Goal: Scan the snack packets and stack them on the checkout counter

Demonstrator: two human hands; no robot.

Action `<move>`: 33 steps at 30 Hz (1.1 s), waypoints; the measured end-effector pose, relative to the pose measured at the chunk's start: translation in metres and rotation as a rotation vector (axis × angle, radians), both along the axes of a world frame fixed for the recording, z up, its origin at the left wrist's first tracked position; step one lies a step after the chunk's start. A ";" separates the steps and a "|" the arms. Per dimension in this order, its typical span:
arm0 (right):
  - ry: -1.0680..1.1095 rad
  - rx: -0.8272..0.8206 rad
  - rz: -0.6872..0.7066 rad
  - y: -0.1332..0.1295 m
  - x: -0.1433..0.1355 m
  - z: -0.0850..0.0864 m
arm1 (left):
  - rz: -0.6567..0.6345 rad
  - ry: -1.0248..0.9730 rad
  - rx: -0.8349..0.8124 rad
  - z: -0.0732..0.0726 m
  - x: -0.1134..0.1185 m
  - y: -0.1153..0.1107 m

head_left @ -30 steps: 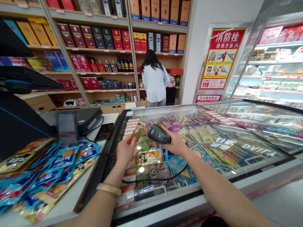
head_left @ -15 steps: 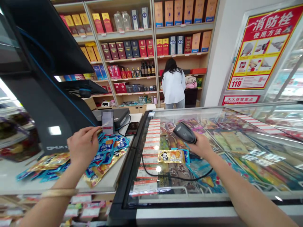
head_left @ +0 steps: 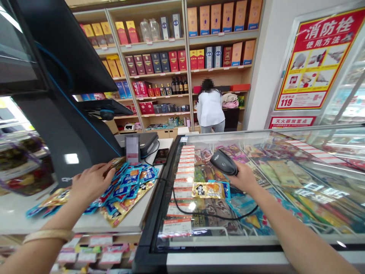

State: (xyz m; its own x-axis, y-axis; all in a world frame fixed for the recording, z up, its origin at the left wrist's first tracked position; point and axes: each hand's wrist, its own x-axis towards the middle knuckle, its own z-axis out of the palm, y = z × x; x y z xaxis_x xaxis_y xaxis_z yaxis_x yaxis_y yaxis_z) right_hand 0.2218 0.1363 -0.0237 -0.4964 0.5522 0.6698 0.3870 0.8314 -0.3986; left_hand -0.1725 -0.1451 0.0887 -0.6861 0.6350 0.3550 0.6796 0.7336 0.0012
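Note:
In my right hand (head_left: 244,177) is a black barcode scanner (head_left: 224,162), held over the glass lid with its head pointing left. Just below it, a gold snack packet (head_left: 208,190) lies on the glass, overlapping a blue one. My left hand (head_left: 92,184) is at the counter's pile of blue snack packets (head_left: 129,180). Its thumb and fingers close on the near end of a dark gold snack packet (head_left: 118,163) at the pile's top; the fingertips are partly hidden. More gold and blue packets (head_left: 57,198) lie beneath and left of that wrist.
A black cash register (head_left: 85,125) towers at the left. Behind the pile are a dark flat device (head_left: 148,142) and a phone (head_left: 161,156). The scanner's cable (head_left: 216,218) loops across the freezer lid (head_left: 216,234). A person (head_left: 211,108) bends at the back shelves.
My left hand has lowered from above the pile onto it, bringing the dark gold packet down. The scanner hand stays almost still. The person at the shelves bends further.

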 end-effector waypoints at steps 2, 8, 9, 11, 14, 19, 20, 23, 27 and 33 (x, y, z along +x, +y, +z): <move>0.005 -0.002 -0.002 0.000 0.000 0.000 | 0.012 0.037 0.043 -0.002 0.007 -0.001; 0.015 -0.027 -0.015 -0.002 0.000 0.003 | -0.148 0.318 0.412 -0.008 0.041 0.014; 0.018 -0.029 -0.018 -0.002 -0.001 0.004 | -0.231 0.320 0.455 -0.010 0.048 0.020; 0.027 -0.026 -0.031 -0.004 -0.001 0.007 | -0.434 0.253 0.483 -0.017 0.064 0.037; 0.029 -0.014 -0.041 -0.005 -0.002 0.010 | -0.750 0.049 0.390 -0.037 0.095 0.067; -0.004 0.019 -0.057 -0.003 -0.001 0.010 | -1.000 -0.260 0.046 -0.080 0.153 0.109; -0.007 0.020 -0.065 -0.002 -0.001 0.009 | -1.013 -0.291 -0.017 -0.087 0.163 0.115; -0.020 0.011 -0.080 0.001 -0.001 0.008 | -1.002 -0.333 -0.128 -0.099 0.183 0.126; -0.029 -0.002 -0.069 0.000 -0.003 0.008 | -0.969 -0.349 -0.190 -0.099 0.194 0.136; -0.004 -0.009 -0.072 -0.005 -0.004 0.014 | -0.902 -0.270 -0.303 -0.086 0.199 0.143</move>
State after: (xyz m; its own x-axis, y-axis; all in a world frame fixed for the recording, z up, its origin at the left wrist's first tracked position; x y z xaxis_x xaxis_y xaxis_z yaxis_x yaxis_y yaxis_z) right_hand 0.2177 0.1314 -0.0097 -0.4578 0.5925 0.6628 0.4479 0.7977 -0.4038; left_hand 0.0261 -0.0019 0.0029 0.0659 0.9978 -0.0059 0.9886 -0.0645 0.1362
